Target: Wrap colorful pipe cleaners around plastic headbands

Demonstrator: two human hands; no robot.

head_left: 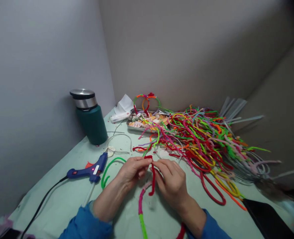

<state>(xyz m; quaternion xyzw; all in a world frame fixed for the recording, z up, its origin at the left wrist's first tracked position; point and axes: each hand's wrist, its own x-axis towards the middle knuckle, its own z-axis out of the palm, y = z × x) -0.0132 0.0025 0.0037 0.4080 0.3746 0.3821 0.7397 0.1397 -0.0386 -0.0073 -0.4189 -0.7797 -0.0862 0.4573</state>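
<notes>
Pinched between the fingertips of my left hand is one part of a red pipe cleaner. My right hand grips the same red piece from the other side, and its end hangs down between both hands. Below them a band wrapped in pink and green curves towards the front edge of the view. A bright green pipe cleaner lies bent just left of my left hand.
At left are a blue glue gun with a cord and a teal bottle. Behind the hands stands a metal tray of small pieces. A large heap of colourful pipe cleaners, red-handled scissors and a black object lie right.
</notes>
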